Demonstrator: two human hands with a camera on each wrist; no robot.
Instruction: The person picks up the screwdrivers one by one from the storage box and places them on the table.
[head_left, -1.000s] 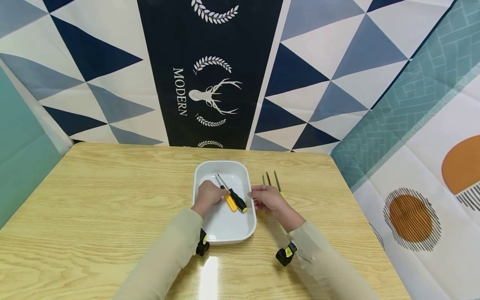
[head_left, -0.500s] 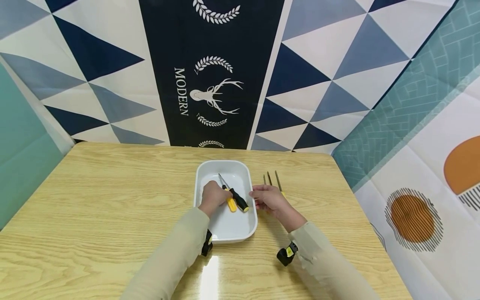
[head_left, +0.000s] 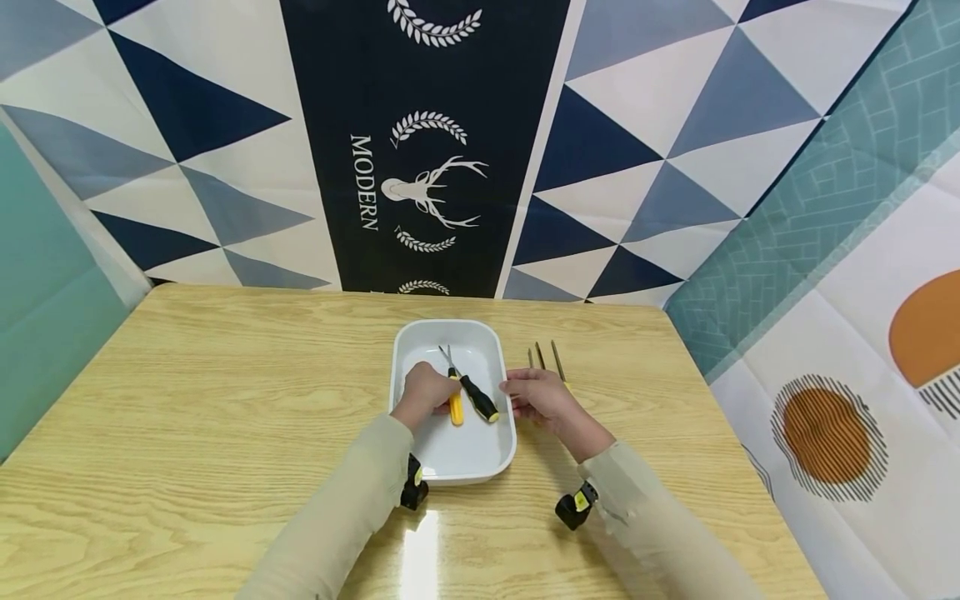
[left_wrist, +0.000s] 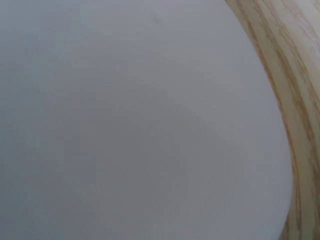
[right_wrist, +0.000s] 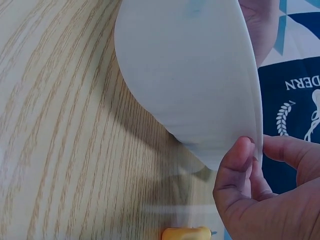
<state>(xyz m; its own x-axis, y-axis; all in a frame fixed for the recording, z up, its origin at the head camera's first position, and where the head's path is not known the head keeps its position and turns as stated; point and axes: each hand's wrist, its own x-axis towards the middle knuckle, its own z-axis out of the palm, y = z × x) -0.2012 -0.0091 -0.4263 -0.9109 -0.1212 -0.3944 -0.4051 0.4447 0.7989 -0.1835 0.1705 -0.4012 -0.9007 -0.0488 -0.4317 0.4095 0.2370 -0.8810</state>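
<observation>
Inside a white rectangular tray (head_left: 408, 333), a yellow-handled screwdriver (head_left: 456, 410) lies beside a black-handled screwdriver (head_left: 478, 398) with a yellow end. My left hand (head_left: 424, 392) reaches in over the tray's left side and pinches the yellow-handled screwdriver near the top of its handle. Some of its fingers are hidden. My right hand (head_left: 545, 395) grips the tray's right rim; in the right wrist view thumb and fingers of the right hand (right_wrist: 275, 192) pinch that edge. Only a blurred white tray wall (left_wrist: 150, 120) fills most of the left wrist view.
Several thin metal shafts (head_left: 557, 358) lie on the wooden table (head_left: 225, 400), just beyond my right hand, which hides their lower parts. The right wrist view catches part of a yellow handle (right_wrist: 186, 233). A patterned cloth wall (head_left: 420, 150) rises behind the table.
The yellow-handled screwdriver has turned, its handle end swinging left, away from the black one. My left hand shifted right, then slightly back left. My right hand stays on the rim.
</observation>
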